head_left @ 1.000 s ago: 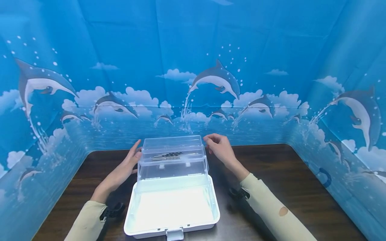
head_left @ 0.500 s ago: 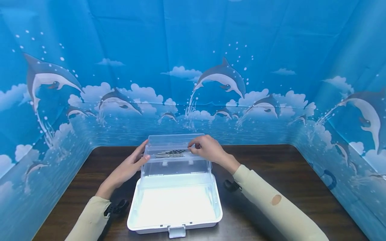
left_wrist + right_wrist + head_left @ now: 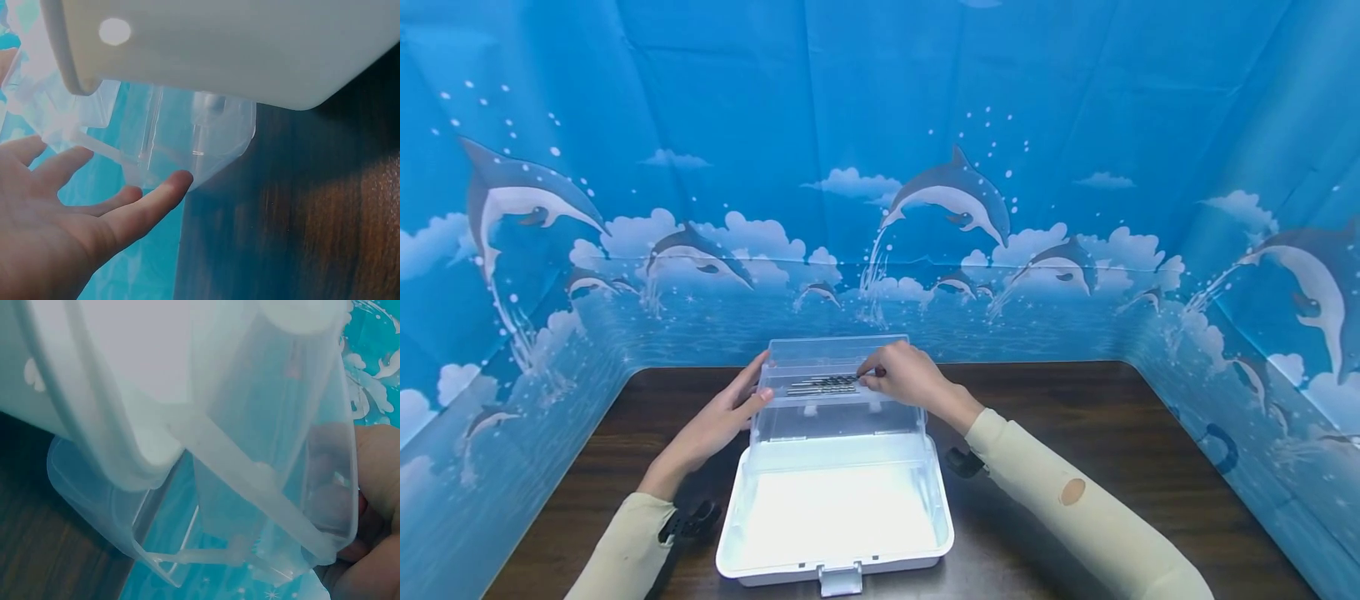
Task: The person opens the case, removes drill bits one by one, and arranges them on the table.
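A white toolbox [image 3: 736, 533] stands with its clear folding trays [image 3: 838, 421] raised behind it. Several drill bits [image 3: 823, 385], dark and silvery, lie side by side in an upper tray. My right hand [image 3: 910, 379] reaches into that tray from the right, thumb and forefinger pinching at the right end of the row, apparently on a drill bit mostly hidden by the fingers. In the right wrist view the curled fingers show blurred through the clear plastic. My left hand [image 3: 718, 421] rests along the trays' left side, fingers extended; in the left wrist view they are spread beside the plastic.
The dark wooden table [image 3: 1075, 433] extends to both sides of the box. A blue sheet with printed dolphins [image 3: 951, 196] encloses the back and sides. A white latch [image 3: 840, 578] hangs at the box's front, and black wrist straps [image 3: 688, 522] are worn on both arms.
My right hand has moved from beyond the trays' right edge leftward into the upper tray, up to the drill bits. My left thumb has come onto the trays' left edge.
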Available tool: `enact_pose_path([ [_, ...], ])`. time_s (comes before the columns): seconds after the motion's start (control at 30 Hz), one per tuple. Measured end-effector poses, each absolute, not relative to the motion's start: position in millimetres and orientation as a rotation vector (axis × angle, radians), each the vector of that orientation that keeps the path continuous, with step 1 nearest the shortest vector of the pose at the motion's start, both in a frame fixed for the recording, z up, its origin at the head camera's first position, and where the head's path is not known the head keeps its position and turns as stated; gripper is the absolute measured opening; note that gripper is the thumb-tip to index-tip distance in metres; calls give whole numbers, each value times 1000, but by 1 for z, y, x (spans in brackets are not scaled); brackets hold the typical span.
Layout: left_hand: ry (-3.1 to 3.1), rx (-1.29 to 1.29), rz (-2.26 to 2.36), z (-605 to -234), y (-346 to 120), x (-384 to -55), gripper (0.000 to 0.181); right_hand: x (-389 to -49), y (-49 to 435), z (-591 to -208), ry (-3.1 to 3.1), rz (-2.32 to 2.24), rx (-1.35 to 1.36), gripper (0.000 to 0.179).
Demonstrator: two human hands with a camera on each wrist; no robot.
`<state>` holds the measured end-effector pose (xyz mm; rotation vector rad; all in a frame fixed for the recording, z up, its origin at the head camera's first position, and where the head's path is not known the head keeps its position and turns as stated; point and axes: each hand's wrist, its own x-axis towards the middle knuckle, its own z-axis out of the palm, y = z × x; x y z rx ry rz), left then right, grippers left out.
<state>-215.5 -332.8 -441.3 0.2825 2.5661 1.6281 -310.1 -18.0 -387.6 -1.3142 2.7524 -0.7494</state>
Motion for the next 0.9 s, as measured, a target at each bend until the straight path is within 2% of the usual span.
enact_pose_path([
  [0.9,2583,238,1625,-446,-332,-217,70,-312,-20,-393,2690,-938,-1204,12],
])
